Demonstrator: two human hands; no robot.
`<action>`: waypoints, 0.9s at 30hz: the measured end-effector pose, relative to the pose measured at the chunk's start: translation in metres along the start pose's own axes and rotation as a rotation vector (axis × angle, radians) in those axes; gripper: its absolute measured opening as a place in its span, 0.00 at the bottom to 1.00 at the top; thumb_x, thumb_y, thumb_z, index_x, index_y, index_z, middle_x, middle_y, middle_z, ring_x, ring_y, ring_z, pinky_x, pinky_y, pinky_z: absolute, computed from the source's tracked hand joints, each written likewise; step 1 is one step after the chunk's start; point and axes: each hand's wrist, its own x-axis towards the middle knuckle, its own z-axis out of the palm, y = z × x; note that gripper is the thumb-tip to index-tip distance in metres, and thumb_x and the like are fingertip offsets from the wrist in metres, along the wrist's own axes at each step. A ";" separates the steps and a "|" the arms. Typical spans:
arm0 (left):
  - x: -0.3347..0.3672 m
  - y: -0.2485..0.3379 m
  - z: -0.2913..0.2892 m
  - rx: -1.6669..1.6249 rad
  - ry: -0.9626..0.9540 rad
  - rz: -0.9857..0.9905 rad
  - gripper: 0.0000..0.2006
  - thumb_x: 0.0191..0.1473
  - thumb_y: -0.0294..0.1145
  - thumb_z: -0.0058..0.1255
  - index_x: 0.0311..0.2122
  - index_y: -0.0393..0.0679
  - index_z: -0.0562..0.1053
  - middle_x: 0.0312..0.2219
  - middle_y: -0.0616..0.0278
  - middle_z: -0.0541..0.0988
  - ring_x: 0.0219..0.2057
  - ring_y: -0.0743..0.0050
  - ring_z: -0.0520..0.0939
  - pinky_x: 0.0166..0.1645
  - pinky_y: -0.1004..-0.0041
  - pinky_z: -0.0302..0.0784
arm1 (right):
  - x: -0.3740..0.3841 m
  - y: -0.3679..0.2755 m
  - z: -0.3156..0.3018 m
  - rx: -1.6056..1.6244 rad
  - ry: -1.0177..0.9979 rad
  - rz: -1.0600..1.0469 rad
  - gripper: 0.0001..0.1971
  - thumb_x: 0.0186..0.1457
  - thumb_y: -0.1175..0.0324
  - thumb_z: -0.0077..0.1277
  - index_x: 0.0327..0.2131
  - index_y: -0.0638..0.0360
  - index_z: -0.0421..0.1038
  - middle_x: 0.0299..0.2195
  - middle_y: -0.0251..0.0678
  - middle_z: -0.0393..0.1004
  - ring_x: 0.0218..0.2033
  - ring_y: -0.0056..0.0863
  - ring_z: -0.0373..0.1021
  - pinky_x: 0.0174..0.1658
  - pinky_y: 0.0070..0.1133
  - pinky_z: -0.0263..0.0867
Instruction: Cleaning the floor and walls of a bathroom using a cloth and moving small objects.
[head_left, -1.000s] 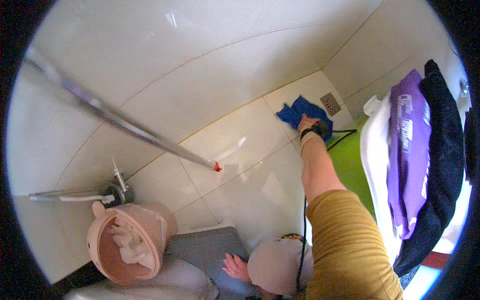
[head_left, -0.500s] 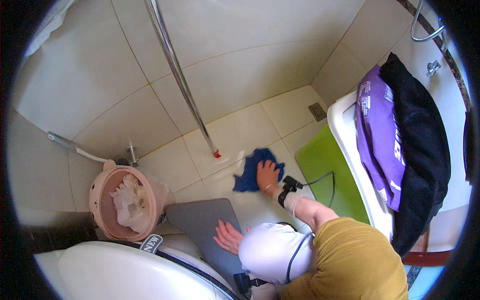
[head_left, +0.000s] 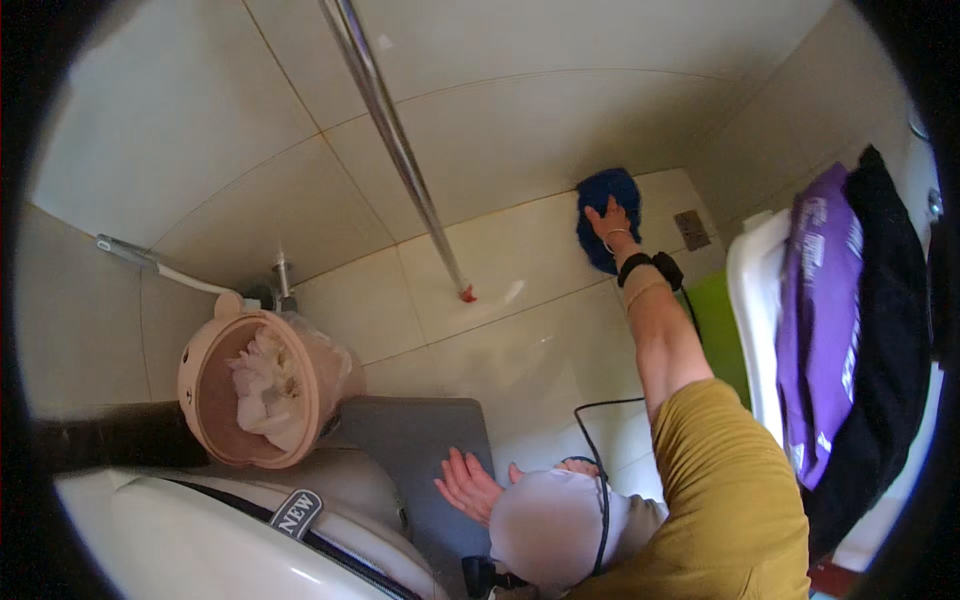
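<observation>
Reaching farther, right hand (head_left: pixel 611 217), cloth (head_left: pixel 608 183) seemingly against wall (head_left: pixel 520 120)

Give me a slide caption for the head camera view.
Right hand spread on a blue cloth near the floor drain, left hand open.

The cloth (head_left: pixel 606 187) lies left of the drain (head_left: pixel 692 230).

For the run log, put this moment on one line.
right hand: spread on blue cloth at foot of tiled wall | left hand: open, nothing seen in it | nearby: floor drain, pink wastebasket
</observation>
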 end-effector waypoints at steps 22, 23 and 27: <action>0.013 -0.003 -0.014 -0.095 -0.044 0.051 0.31 0.38 0.41 0.51 0.49 0.36 0.62 0.52 0.48 0.61 0.55 0.47 0.58 0.60 0.48 0.45 | -0.282 -0.021 0.027 -0.243 -0.999 -0.669 0.20 0.41 0.53 0.56 0.40 0.47 0.71 0.40 0.38 0.71 0.41 0.42 0.67 0.42 0.35 0.64; 0.013 -0.001 -0.015 -0.104 -0.050 0.050 0.31 0.37 0.40 0.51 0.49 0.36 0.62 0.52 0.48 0.61 0.55 0.46 0.57 0.60 0.48 0.45 | -0.273 -0.036 0.012 -0.082 -0.814 -0.670 0.21 0.44 0.50 0.54 0.38 0.52 0.72 0.36 0.43 0.73 0.37 0.44 0.70 0.41 0.34 0.64; 0.011 0.000 -0.010 -0.055 -0.040 0.037 0.34 0.32 0.42 0.53 0.48 0.38 0.63 0.52 0.49 0.61 0.56 0.51 0.57 0.60 0.49 0.45 | -0.221 -0.129 -0.047 0.567 -0.072 -0.809 0.28 0.42 0.55 0.59 0.42 0.66 0.65 0.36 0.47 0.70 0.36 0.43 0.69 0.39 0.31 0.64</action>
